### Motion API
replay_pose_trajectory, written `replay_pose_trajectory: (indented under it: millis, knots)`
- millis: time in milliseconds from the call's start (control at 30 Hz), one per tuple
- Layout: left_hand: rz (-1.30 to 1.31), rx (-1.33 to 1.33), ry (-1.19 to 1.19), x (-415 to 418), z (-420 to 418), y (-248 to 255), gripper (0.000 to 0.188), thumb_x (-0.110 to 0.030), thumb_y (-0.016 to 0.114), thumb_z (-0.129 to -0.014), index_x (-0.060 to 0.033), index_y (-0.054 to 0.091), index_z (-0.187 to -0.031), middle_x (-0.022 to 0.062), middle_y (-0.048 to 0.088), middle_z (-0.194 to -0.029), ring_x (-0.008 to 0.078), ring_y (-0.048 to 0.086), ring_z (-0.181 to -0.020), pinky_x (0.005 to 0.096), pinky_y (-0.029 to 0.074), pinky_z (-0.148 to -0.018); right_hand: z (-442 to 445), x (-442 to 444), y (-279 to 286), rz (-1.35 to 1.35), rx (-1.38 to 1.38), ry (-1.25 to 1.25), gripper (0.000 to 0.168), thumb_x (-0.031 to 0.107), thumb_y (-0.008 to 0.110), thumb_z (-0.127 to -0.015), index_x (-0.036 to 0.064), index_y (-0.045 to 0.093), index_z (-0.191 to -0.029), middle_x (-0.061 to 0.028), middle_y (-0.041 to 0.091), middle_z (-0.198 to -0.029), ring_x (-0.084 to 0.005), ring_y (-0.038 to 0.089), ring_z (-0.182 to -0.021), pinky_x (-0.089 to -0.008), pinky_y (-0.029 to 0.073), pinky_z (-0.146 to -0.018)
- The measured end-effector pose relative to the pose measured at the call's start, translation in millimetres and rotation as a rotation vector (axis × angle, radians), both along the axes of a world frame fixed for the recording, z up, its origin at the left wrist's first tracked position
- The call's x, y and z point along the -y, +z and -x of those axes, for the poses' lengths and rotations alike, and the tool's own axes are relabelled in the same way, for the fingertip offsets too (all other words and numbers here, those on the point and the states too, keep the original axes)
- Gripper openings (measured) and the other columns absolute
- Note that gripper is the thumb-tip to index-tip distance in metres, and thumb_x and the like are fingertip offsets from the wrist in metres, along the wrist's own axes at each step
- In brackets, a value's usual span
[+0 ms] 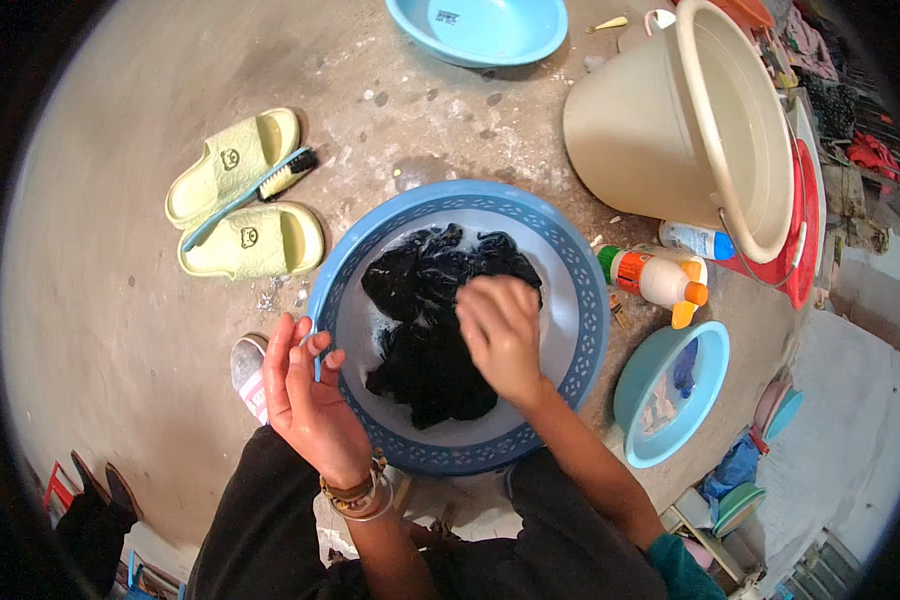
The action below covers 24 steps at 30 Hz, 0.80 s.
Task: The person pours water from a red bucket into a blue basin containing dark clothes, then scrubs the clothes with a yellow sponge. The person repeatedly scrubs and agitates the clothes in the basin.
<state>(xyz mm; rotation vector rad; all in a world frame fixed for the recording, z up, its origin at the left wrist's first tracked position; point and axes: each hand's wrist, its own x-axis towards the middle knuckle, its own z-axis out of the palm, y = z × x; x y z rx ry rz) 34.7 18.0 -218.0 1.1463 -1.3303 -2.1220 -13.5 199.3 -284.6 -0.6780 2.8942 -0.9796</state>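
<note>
A large blue plastic basin (596, 330) stands on the floor before me, holding a wet black cloth or garment (435, 367) and some suds. My left hand (311, 397) is raised palm up at the basin's left rim, fingers loosely curled and apart, holding nothing that I can see. Bracelets circle that wrist. Over the right part of the black cloth is my right hand (501, 334), blurred, its fingers bent down; whether it grips the cloth is unclear.
Light green slippers (251, 240) with a long-handled scrub brush (247, 196) across them lie left. On the right are a tall beige bucket (637, 127), plastic bottles (660, 281) and a small turquoise basin (630, 390) with cloths. A light blue basin (487, 56) stands beyond. Another person's legs (94, 532) show lower left.
</note>
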Motion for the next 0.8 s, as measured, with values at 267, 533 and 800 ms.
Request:
replay_pose_trajectory:
  millis: [267, 533, 800]
  knots:
    - [-0.055, -0.014, 0.038, -2.1, 2.8, 4.4, 0.032, -0.01, 0.05, -0.091, 0.0039, 0.05, -0.119, 0.0115, 0.057, -0.108, 0.0151, 0.057, -0.089, 0.026, 0.048, -0.073, -38.8, 5.2, -33.1, -0.3, 0.611, 0.056, 0.045, 0.014, 0.061, -0.075, 0.005, 0.048, -0.117, -0.0211, 0.053, -0.103, -0.0401, 0.056, -0.087, -0.0465, 0.046, -0.075]
    - [-0.046, -0.008, 0.059, 5.3, -0.1, 0.3, 0.032, -0.011, 0.049, -0.091, 0.0036, 0.05, -0.12, 0.0111, 0.057, -0.109, 0.0154, 0.057, -0.091, 0.0267, 0.047, -0.076, -60.2, -11.0, 26.9, -0.123, 0.926, 0.332, 0.044, 0.016, 0.064, -0.072, 0.002, 0.054, -0.113, -0.0187, 0.052, -0.118, -0.0377, 0.056, -0.096, -0.04, 0.046, -0.081]
    - [-0.069, -0.029, -0.008, -8.1, 3.2, 0.8, 0.035, -0.012, 0.047, -0.092, 0.0034, 0.047, -0.123, 0.0104, 0.058, -0.11, 0.015, 0.057, -0.092, 0.0262, 0.046, -0.077, -68.6, -20.4, -30.5, 0.103, 0.846, 0.143, 0.042, 0.028, 0.063, -0.081, 0.005, 0.053, -0.114, -0.0186, 0.053, -0.116, -0.0357, 0.057, -0.097, -0.0413, 0.046, -0.082]
